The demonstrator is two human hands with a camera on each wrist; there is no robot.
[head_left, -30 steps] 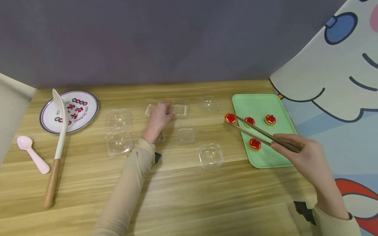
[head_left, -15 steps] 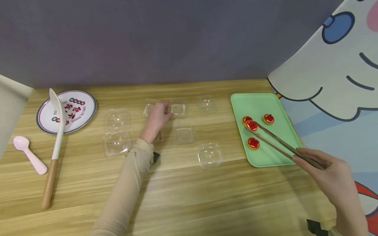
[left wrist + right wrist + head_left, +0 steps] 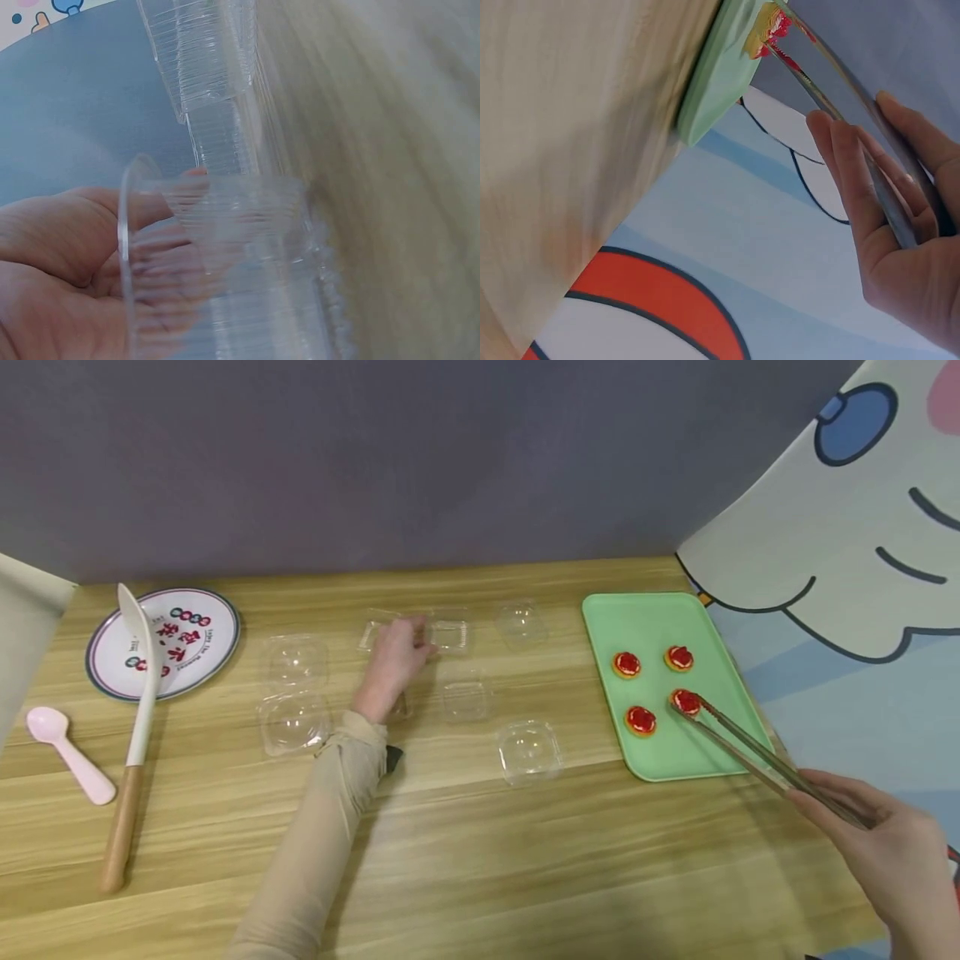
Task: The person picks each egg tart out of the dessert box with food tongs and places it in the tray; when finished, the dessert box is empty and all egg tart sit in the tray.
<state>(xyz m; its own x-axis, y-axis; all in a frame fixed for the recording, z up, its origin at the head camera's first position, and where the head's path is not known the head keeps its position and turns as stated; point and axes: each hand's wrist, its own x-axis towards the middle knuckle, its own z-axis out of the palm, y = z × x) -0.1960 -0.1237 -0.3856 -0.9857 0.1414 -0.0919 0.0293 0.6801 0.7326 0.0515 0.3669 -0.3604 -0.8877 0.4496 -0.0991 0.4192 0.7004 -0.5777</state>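
My right hand (image 3: 888,847) grips metal tongs (image 3: 815,90). Between their tips is a small red-topped tart (image 3: 685,701), low over or on the right part of the green tray (image 3: 652,618). Several such tarts are on this tray, among them a front-left tart (image 3: 641,721) and a back-right tart (image 3: 678,657). At the table's back, my left hand (image 3: 397,664) holds a clear plastic container (image 3: 247,217). Its fingers show through the ridged wall in the left wrist view. How firmly they press is hard to tell.
More clear containers surround the left hand: a domed pair (image 3: 295,693), a front container (image 3: 529,752), a back dome (image 3: 521,621). Further left are a printed plate (image 3: 206,652), a long-handled spoon (image 3: 139,735) lying across it, and a pink spoon (image 3: 71,756). A grey wall (image 3: 375,468) borders the back.
The tongs carried the tart from the tray's left edge rightward, over the other tarts, to the tray's right part. My right hand moved right and toward me. The left hand stayed nearly still.
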